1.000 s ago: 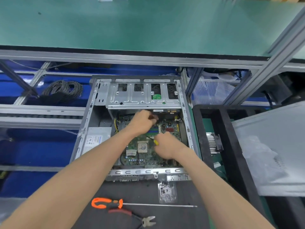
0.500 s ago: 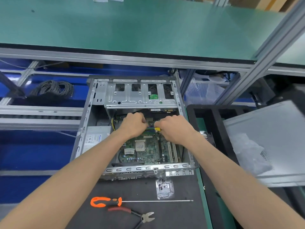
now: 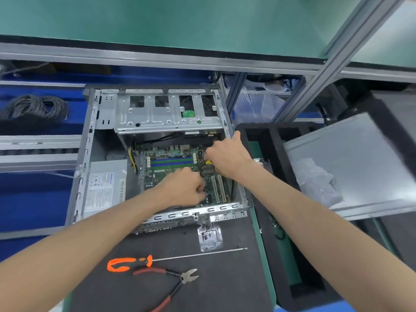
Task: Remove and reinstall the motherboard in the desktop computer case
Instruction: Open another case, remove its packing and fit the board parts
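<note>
1. A coil of grey cable (image 3: pixel 37 106) is seen at the far left, on a blue shelf beside the computer case (image 3: pixel 89 140).
2. The case is laid open on the dark tabletop (image 3: pixel 236 278), with a grey power supply (image 3: pixel 104 184) seated in its left part.
3. The motherboard (image 3: pixel 171 162) is seated in the case, right of the power supply and below the metal drive cage (image 3: pixel 166 113).
4. The left hand (image 3: pixel 183 190) is held over the lower middle of the motherboard with its fingers curled down onto the board; what is pinched, if anything, cannot be told.
5. The right hand (image 3: pixel 227 158) is closed round a yellow-handled tool (image 3: pixel 209 162), probably a screwdriver, at the board's right edge, with the thumb raised against the case wall.
6. An orange-handled screwdriver (image 3: pixel 144 260) and red-handled cutters (image 3: pixel 171 282) are laid on the tabletop near the case front, and a small metal bracket (image 3: pixel 210 238) is placed just above them.
7. A grey side panel (image 3: pixel 351 163) is propped at the right, with a clear plastic bag (image 3: pixel 319 181) on it.
</note>
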A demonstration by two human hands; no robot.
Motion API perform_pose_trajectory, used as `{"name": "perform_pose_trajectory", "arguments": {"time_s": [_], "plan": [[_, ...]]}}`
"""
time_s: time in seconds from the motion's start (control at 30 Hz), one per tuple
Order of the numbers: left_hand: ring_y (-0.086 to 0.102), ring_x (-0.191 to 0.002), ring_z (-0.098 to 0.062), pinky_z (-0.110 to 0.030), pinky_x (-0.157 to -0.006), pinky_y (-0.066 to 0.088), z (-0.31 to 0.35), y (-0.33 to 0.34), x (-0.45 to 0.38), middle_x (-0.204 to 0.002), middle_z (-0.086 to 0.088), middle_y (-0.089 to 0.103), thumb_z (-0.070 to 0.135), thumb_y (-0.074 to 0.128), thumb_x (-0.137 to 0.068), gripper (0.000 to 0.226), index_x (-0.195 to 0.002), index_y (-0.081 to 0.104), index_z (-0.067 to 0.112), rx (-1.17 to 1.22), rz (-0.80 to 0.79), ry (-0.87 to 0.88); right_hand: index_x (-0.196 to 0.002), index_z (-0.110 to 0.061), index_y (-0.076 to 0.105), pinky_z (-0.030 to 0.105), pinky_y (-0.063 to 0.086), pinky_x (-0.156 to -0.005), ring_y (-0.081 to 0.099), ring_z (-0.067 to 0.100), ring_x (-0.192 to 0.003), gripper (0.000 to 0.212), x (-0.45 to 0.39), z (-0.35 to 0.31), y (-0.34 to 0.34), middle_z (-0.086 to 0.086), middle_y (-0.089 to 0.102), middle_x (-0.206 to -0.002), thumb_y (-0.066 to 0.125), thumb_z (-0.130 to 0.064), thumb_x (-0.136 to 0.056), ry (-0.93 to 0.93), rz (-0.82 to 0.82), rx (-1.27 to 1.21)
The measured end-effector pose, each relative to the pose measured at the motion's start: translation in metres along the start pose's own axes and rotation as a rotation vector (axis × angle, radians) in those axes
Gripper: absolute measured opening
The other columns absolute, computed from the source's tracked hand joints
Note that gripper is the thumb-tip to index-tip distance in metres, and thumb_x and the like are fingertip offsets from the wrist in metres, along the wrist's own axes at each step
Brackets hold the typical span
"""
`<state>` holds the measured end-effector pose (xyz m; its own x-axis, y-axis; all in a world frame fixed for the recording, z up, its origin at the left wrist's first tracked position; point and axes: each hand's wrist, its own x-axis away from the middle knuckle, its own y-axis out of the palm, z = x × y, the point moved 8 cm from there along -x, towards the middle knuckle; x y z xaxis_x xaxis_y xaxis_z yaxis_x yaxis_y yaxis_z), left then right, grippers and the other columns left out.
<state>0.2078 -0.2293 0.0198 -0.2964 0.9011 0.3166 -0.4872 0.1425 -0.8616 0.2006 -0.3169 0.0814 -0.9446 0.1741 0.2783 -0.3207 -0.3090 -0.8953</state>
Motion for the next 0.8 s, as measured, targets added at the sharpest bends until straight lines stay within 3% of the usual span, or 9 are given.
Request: {"name": "perform_pose_trajectory", "arguments": {"time_s": [0.13,0.23,0.37,0.43,0.53,0.57,0.63,0.8], "plan": [[0.056,-0.059,-0.010,-0.020,-0.056,0.041,0.006,0.008,-0.001,-0.066,0.005,0.065,0.026,0.064,-0.084,0.027,-0.060,0.053,0.026,0.049,-0.052,0.053,-0.115,-0.030,0.069,0.060,0.032,-0.096,0.049,0.028,-0.065,0.037,0.000,0.002,0.003,-0.004,0.044,-0.071,0.059,-0.007,-0.088,-0.004,0.009,-0.043],[0.063,-0.074,-0.013,-0.025,-0.066,0.051,0.009,0.007,-0.003,-0.079,0.007,0.068,0.025,0.064,-0.083,0.001,-0.082,0.064,0.026,0.089,-0.025,0.067,-0.119,-0.037,0.067,0.058,0.033,-0.095,0.061,0.030,-0.075,0.038,0.001,0.003,0.001,-0.004,0.057,-0.078,0.060,-0.013,-0.091,-0.006,0.040,-0.109],[0.065,-0.101,-0.022,-0.033,-0.088,0.055,0.023,0.004,-0.021,-0.111,-0.002,0.072,0.034,0.067,-0.084,0.035,-0.117,0.070,0.021,0.160,-0.032,0.152,-0.122,-0.037,0.065,0.062,0.031,-0.099,0.063,0.024,-0.096,0.034,-0.002,0.006,-0.001,-0.006,0.071,-0.099,0.058,-0.017,-0.095,0.024,0.068,-0.165],[0.061,-0.108,-0.021,-0.030,-0.094,0.051,0.036,0.009,-0.032,-0.119,-0.001,0.070,0.038,0.070,-0.083,0.042,-0.122,0.069,0.022,0.189,-0.093,0.204,-0.125,-0.036,0.063,0.063,0.030,-0.100,0.060,0.024,-0.101,0.033,-0.004,0.006,-0.003,-0.007,0.071,-0.104,0.057,-0.021,-0.097,0.031,0.084,-0.194],[0.062,-0.090,-0.023,-0.022,-0.071,0.043,0.053,0.025,-0.049,-0.096,-0.003,0.071,0.037,0.074,-0.080,0.027,-0.098,0.072,0.016,0.177,-0.099,0.263,-0.133,-0.038,0.059,0.061,0.029,-0.100,0.059,0.023,-0.104,0.035,-0.005,0.007,-0.003,-0.007,0.071,-0.108,0.056,-0.026,-0.100,0.045,0.102,-0.223],[0.061,-0.078,-0.025,-0.023,-0.063,0.040,0.055,0.031,-0.053,-0.080,-0.001,0.067,0.037,0.074,-0.079,0.021,-0.082,0.067,0.017,0.141,-0.095,0.274,-0.135,-0.038,0.057,0.061,0.028,-0.100,0.059,0.023,-0.105,0.036,-0.006,0.007,-0.002,-0.008,0.071,-0.109,0.056,-0.028,-0.100,0.049,0.104,-0.230],[0.053,-0.060,-0.023,-0.023,-0.053,0.036,0.054,0.042,-0.062,-0.058,0.010,0.048,0.039,0.073,-0.077,0.033,-0.064,0.047,0.024,0.099,-0.067,0.294,-0.135,-0.037,0.057,0.061,0.027,-0.101,0.060,0.022,-0.105,0.034,-0.006,0.007,-0.001,-0.008,0.071,-0.109,0.056,-0.032,-0.101,0.056,0.103,-0.243],[0.032,-0.049,0.004,-0.019,-0.048,0.030,0.045,0.064,-0.081,-0.057,0.023,0.031,0.053,0.067,-0.072,0.040,-0.065,0.032,0.033,0.079,0.008,0.386,-0.132,-0.037,0.059,0.061,0.027,-0.101,0.060,0.023,-0.104,0.032,-0.007,0.008,-0.001,-0.008,0.071,-0.108,0.056,-0.032,-0.100,0.065,0.104,-0.234]]}}
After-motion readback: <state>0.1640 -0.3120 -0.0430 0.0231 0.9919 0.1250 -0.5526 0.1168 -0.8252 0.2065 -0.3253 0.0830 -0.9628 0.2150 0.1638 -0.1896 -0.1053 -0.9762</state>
